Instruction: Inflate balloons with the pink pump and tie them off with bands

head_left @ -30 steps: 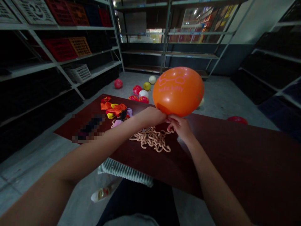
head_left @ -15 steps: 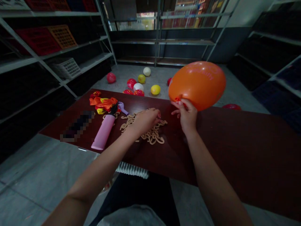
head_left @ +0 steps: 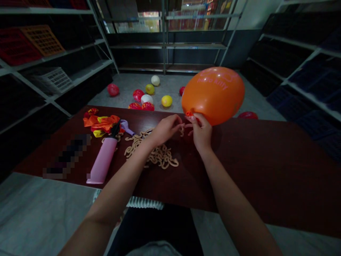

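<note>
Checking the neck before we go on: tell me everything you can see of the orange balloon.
The orange balloon is inflated, rounded and glossy, looks like latex, and has pink "hello kitty" lettering on top. Its small neck at the lower left is pinched by the right hand, holding it above the dark red tabletop. Whether it is knotted cannot be told.

There are one left hand (head_left: pixel 166 129), one right hand (head_left: pixel 201 133) and one orange balloon (head_left: pixel 213 95) with air inside. On the surface (head_left: pixel 266 170) I count one pink pump (head_left: pixel 102 160), one heap of flat balloons (head_left: pixel 102 122) and one heap of thin tan strips (head_left: pixel 151 153). The floor (head_left: pixel 125 81) has ten balloons: six red balloons (head_left: pixel 138 95), two yellow balloons (head_left: pixel 166 101) and two white balloons (head_left: pixel 146 99). The shelf (head_left: pixel 66 80) carries one white basket (head_left: pixel 50 80), one orange crate (head_left: pixel 42 40) and one red crate (head_left: pixel 16 44).
</note>
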`<state>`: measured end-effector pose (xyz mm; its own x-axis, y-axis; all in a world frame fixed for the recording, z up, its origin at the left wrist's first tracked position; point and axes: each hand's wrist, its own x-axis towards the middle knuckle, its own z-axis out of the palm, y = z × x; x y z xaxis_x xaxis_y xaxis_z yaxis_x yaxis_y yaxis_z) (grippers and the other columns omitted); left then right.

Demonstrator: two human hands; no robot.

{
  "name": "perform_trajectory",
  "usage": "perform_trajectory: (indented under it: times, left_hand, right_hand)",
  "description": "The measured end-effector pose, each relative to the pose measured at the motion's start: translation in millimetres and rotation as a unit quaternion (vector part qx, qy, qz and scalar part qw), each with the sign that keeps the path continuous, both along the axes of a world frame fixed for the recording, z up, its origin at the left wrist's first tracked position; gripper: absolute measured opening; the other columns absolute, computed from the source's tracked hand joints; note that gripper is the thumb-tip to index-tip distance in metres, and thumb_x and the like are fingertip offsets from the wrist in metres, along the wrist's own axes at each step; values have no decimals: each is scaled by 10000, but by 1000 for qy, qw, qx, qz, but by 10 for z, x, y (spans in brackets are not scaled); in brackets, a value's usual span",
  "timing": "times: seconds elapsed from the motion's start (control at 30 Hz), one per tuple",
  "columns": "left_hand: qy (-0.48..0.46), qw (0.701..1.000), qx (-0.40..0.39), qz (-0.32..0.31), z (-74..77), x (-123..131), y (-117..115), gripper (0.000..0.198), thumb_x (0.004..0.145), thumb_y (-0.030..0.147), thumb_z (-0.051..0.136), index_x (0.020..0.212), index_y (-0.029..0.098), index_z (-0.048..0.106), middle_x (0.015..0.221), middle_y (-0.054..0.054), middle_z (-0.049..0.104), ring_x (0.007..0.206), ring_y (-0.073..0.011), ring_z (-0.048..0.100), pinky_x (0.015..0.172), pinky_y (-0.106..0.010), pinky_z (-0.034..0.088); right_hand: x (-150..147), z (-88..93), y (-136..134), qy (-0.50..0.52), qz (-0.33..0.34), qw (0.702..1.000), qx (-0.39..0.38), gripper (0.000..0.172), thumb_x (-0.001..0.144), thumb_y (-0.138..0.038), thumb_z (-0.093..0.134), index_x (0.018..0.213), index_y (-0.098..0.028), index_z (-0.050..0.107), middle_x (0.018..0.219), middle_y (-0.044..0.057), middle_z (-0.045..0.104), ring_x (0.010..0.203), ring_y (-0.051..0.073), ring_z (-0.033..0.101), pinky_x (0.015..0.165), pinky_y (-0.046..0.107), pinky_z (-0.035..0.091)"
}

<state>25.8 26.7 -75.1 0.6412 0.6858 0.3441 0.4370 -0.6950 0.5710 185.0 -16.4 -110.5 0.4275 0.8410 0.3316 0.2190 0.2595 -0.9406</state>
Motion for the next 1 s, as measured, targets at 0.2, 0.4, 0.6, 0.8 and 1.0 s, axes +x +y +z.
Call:
perform_trajectory:
  times: [0.2, 0.4, 0.6, 0.8, 1.0]
  left_hand:
    - [-147, 987, -57, -24, -112, 7, -107, 125, 948, 291, 601, 969, 168, 593, 932, -28, 678, 787, -114, 618, 736, -221, 471]
    - [-271, 925, -251, -93, -26, -73, -173, 195, 923, 306, 626, 1051, 160, 648, 867, -41, 688, 736, -124, 625, 670, -238, 498]
    - [-285, 871, -364, -165, 57, -218, -171, 402, 865, 181, 604, 1254, 212, 701, 1247, -107, 701, 1069, -226, 686, 906, -360, 555]
    - [-301, 895, -314, -100, 82, -231, -188, 325, 789, 194, 728, 1109, 211, 779, 1178, -91, 739, 1024, -247, 715, 729, -311, 605]
    - [-292, 909, -281, -101, 245, -353, -261, 276, 882, 184, 655, 1125, 239, 774, 1047, -64, 775, 846, -184, 741, 555, -219, 542]
  right_hand:
    - [-103, -23, -55, -7, -40, 999, 11, 355, 928, -513, 515, 1124, -257, 662, 1078, 44, 722, 899, 199, 728, 544, 257, 598]
    - [-89, -50, -74, -84, -63, 994, 17, 330, 954, -499, 494, 1069, -259, 689, 1057, 37, 727, 977, 211, 711, 759, 342, 622]
    - [-69, -13, -72, -30, -64, 997, 37, 264, 926, -443, 536, 1022, -248, 687, 982, 33, 735, 896, 205, 726, 718, 355, 633]
    - [-147, 54, -160, -47, -63, 996, 35, 225, 918, -405, 560, 1019, -255, 693, 1008, 20, 739, 905, 201, 729, 769, 374, 639]
    - [-219, 177, -228, -8, -45, 998, 37, 229, 911, -437, 581, 982, -251, 693, 956, 6, 736, 791, 177, 737, 641, 315, 649]
